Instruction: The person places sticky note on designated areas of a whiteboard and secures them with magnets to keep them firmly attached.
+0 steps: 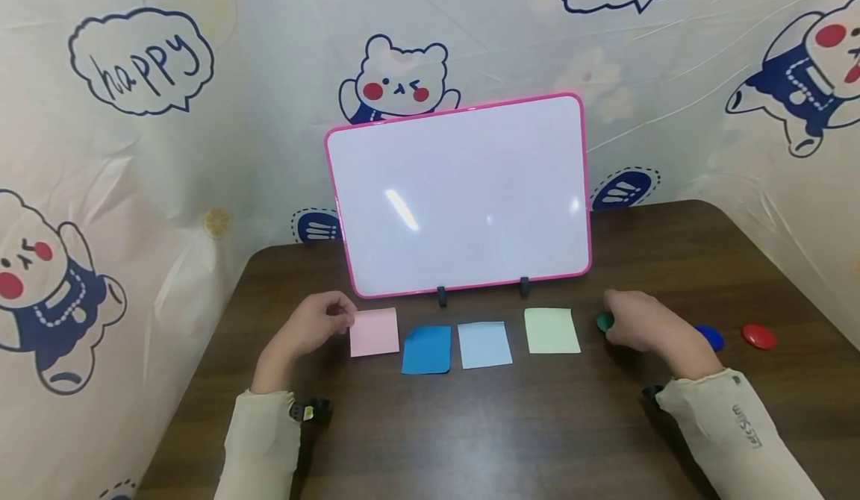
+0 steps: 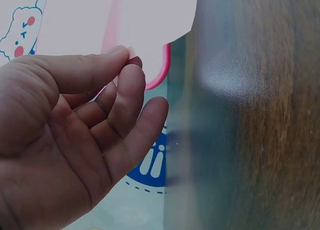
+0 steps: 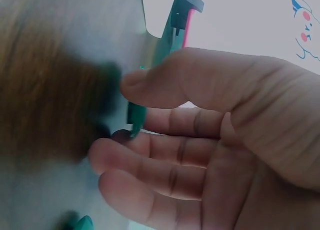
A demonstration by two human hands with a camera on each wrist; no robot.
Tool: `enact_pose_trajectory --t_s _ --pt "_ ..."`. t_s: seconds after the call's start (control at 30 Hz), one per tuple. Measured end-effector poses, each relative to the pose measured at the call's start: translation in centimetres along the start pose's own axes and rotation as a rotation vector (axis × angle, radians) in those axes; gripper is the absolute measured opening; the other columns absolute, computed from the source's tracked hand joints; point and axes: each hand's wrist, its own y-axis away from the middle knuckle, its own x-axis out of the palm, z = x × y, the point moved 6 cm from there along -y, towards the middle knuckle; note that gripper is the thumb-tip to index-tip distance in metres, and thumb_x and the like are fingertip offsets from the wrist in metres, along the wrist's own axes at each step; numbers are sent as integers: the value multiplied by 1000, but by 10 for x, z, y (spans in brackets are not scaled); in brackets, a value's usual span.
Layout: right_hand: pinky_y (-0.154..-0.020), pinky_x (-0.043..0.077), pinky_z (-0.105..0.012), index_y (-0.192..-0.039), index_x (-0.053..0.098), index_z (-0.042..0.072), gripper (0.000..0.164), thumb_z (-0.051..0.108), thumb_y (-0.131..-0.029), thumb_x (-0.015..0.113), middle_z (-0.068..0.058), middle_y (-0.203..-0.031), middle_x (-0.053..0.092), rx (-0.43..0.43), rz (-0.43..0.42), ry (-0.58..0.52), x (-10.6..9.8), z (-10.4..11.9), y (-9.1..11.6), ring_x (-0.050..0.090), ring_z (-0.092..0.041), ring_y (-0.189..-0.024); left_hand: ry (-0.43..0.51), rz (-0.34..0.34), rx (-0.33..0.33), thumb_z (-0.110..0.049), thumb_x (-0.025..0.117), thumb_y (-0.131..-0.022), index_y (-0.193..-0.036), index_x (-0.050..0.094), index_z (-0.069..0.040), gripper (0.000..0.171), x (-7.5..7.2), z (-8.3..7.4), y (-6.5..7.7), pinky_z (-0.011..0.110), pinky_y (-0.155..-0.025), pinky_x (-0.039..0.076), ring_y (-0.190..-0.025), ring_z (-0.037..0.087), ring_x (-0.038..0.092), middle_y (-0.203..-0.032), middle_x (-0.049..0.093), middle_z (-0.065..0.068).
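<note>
At the left end of a row of paper notes, my left hand [image 1: 312,325] pinches the edge of a pink sticky note [image 1: 375,332] between thumb and finger. The left wrist view shows the note [image 2: 155,14] raised at the fingertips, the other fingers loosely bent. On the right, my right hand [image 1: 641,325] grips a round green magnet [image 1: 605,322] just above or on the table; which, I cannot tell. Seen from the right wrist, the magnet [image 3: 136,117] is edge-on between thumb and fingers. Blue [image 1: 710,337] and red [image 1: 759,336] magnets lie beside that forearm.
A pink-framed whiteboard [image 1: 463,201] leans upright at the table's back on two small black feet [image 1: 441,296]. Between my hands lie a dark blue note [image 1: 426,350], a light blue note [image 1: 485,345] and a pale green note [image 1: 552,330]. A printed curtain hangs behind.
</note>
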Motion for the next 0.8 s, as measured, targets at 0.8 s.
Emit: enact_pose_trajectory --t_s 0.8 --pt "-76 52 -46 -119 64 -9 42 17 -89 77 -13 -97 63 -77 -171 -142 5 -8 -7 54 -29 -86 30 -27 17 -14 66 -98 -110 68 -11 12 -1 3 -3 47 -88 54 -91 28 61 -101 66 8"
